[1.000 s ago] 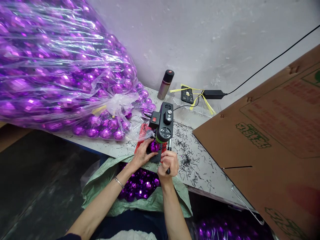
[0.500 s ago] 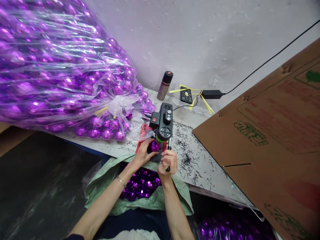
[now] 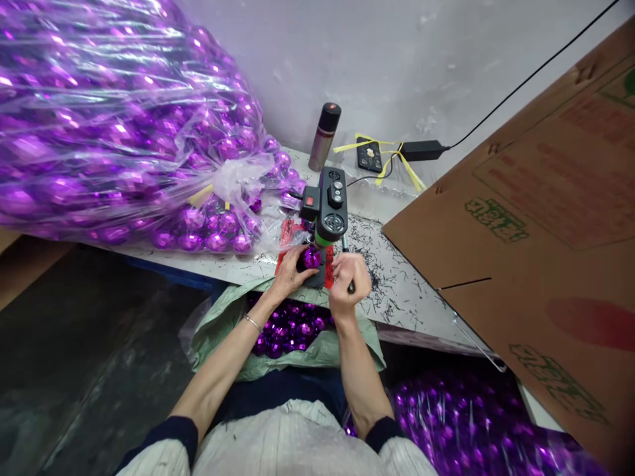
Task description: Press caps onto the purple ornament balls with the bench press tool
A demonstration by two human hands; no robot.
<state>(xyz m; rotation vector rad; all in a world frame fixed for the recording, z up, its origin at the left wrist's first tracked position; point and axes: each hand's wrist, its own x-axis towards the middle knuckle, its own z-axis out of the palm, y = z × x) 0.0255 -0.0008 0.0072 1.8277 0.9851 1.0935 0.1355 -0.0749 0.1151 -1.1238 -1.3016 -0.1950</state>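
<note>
A shiny purple faceted ball sits under the head of a small black bench drill press. My left hand holds the ball from the left, fingers and thumb curved about it. Wrapped round the black grip of the press's lever, my right hand is a closed fist to the right of the ball. The tip of the drill is hidden behind the head. Red material lies beside the base. Below the hands, an open green sack holds many more purple balls.
A large clear bag of purple balls fills the left. Behind the press stand a spray-can-like cylinder, a phone-like black item and a power adapter. A cardboard box bounds the right; dark shavings litter the table.
The camera view has tilted down, so the scene sits higher. My right hand has shifted slightly to the right with the lever grip; my left hand stays at the ball.
</note>
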